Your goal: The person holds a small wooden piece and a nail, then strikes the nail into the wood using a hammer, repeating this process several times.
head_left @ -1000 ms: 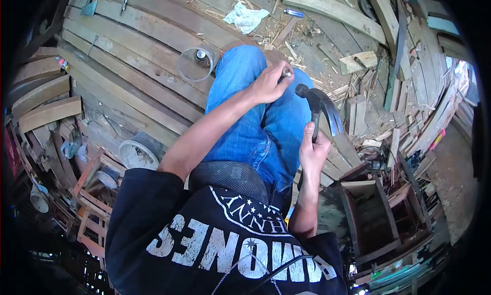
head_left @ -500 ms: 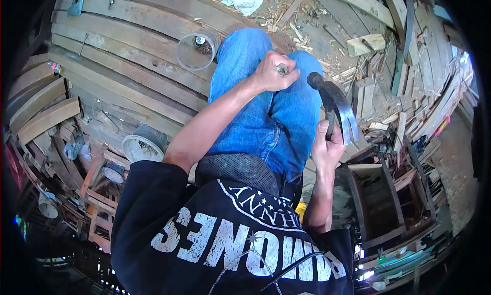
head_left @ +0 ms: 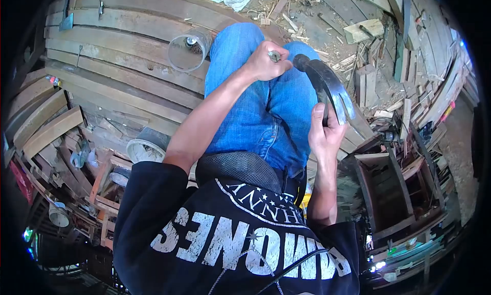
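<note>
My left hand is closed in a fist above the knees. Out of its top pokes the worn, pale round end of a rod-like tool, seen end-on, its lower part hidden. A claw hammer is in my right hand, which grips the handle with the thumb laid along it. The hammer's dark striking face is close to the left fist, and its shiny claw points right. Beneath both hands are the legs in blue jeans.
Left of the knee stands a clear plastic tub with small dark items inside, on wooden planks. A whitish bucket is near the left elbow. Wood scraps litter the floor ahead, and a wooden frame stands at right.
The hammer has come up and left, so its striking face is now nearer the left fist. The left hand shows slightly further left and up; the whole view has shifted a little too.
</note>
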`<state>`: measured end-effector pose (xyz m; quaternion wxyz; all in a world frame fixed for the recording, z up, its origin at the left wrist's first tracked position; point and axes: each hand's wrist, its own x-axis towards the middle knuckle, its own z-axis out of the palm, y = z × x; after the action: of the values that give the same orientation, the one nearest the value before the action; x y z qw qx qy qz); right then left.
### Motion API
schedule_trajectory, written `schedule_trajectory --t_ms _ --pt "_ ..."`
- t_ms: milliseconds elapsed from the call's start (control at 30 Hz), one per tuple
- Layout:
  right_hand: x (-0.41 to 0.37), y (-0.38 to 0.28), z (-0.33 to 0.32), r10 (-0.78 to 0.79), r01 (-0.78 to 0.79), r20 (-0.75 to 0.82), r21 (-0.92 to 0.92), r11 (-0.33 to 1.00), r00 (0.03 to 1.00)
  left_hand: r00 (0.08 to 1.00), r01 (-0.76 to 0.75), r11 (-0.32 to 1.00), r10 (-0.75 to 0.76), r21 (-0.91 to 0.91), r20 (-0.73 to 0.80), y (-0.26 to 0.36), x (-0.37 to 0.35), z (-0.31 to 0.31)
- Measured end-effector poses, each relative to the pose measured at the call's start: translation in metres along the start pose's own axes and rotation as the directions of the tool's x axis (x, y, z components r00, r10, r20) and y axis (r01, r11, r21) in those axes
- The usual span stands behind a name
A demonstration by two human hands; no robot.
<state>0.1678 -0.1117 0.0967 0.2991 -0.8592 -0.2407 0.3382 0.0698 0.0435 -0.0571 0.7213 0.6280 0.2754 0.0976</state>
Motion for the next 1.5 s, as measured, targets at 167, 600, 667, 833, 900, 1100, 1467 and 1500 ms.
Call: schedule_trajectory --t_ms 167,600,667,833,900,1100,1467,1500 --pt "0.003 -0.005 0.0 0.036 -0.036 0.005 0.002 0.999 0.999 0.984 -0.113 0.991 0.122 0.072 -0.127 0.001 0.001 0.013" --pt "0.005 -0.003 -0.006 0.075 -0.074 0.01 -0.076 0.994 0.997 0.955 -0.203 0.962 0.236 0.183 -0.18 0.004 -0.001 0.019" --pt "0.004 0.0 -0.007 0.071 -0.071 0.005 -0.069 0.995 0.997 0.972 -0.168 0.964 0.197 0.207 -0.125 0.013 -0.006 0.018" --pt "0.005 0.001 -0.007 0.128 -0.129 -0.038 -0.031 0.991 0.991 0.97 -0.119 0.944 0.177 0.309 -0.164 0.012 -0.01 0.019" --pt "0.003 0.005 -0.009 0.142 -0.143 -0.029 -0.035 0.989 0.989 0.958 -0.129 0.941 0.2 0.313 -0.207 0.008 -0.009 0.02" --pt "-0.003 0.005 -0.01 0.209 -0.206 0.018 -0.105 0.973 0.978 0.975 -0.007 0.979 0.052 0.203 -0.217 0.007 -0.005 0.017" --pt "-0.017 -0.028 -0.009 0.045 -0.067 -0.112 -0.199 0.978 0.993 0.968 -0.079 0.97 0.13 0.228 -0.217 -0.009 -0.009 0.008" --pt "-0.018 -0.036 -0.01 0.014 -0.039 -0.125 -0.198 0.979 0.992 0.961 -0.106 0.966 0.161 0.238 -0.226 -0.012 -0.008 0.007"
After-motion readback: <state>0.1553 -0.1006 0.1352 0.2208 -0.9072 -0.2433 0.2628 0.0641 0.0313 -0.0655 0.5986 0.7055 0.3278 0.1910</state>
